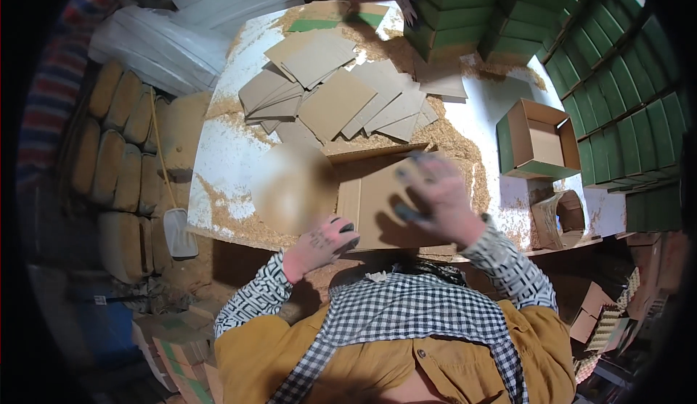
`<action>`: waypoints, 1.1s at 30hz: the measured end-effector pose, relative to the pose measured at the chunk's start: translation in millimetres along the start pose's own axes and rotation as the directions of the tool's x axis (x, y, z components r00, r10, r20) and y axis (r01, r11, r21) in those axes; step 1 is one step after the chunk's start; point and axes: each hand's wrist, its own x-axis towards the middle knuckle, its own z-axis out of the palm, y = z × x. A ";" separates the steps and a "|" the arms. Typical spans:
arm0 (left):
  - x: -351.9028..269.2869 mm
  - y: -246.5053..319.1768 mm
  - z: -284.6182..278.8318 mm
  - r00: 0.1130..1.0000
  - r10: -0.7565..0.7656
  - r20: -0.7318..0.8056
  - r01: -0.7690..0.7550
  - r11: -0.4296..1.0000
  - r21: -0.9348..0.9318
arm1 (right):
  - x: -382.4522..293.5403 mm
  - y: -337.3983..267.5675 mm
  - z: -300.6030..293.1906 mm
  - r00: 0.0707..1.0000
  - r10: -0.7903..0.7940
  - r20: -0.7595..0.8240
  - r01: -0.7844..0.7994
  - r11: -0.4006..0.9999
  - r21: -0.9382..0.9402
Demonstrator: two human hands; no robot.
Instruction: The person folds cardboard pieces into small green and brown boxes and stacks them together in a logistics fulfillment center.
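Both my hands wear pink gloves with dark fingertips. My left hand (322,245) is at the near left corner of an open cardboard box (375,200), its fingers curled at the box's edge; whether it grips the edge is unclear. Blurred by motion, my right hand (430,194) is over the right part of the box with its fingers spread and nothing seen in them. A blurred, pale round shape (291,189), which I cannot identify, is left of the box. Beyond the box lies a loose pile of flat cardboard sheets (337,104).
Sawdust or wood shavings (463,137) are strewn over the white table (218,159). An open green box (536,140) and a roll of tape (558,219) sit at the right. Green boxes (615,104) are stacked beyond. Another person's gloved hand (403,4) is at the far edge. A white shovel (179,232) leans at the left.
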 end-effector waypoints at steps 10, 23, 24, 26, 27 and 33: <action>36.7 -33.4 -15.6 0.988 0.034 0.152 0.006 0.967 -0.253 | 43.8 28.1 104.1 0.783 -0.123 0.609 0.067 0.991 0.114; 2.3 -79.4 115.5 0.644 -0.751 -0.147 0.252 0.389 -0.886 | -47.2 69.0 127.6 0.784 0.616 0.083 -0.616 0.753 0.229; 7.3 -81.1 116.3 0.649 -0.758 -0.064 0.213 0.262 -0.941 | -49.4 77.8 147.4 0.698 0.648 0.305 -0.709 0.564 0.424; 11.5 -77.1 105.6 0.655 -0.755 -0.011 0.184 0.174 -0.967 | -52.4 73.3 186.7 0.726 0.527 0.442 -0.642 0.291 0.709; 19.7 -68.2 94.7 0.657 -0.752 0.043 0.216 0.133 -0.967 | -54.8 82.3 190.5 0.821 0.469 0.324 -0.487 0.280 0.827; 204.6 35.6 71.5 0.725 -0.688 -0.019 0.028 0.057 -0.998 | -123.4 212.4 -48.4 0.689 0.671 0.274 -0.284 -0.097 0.954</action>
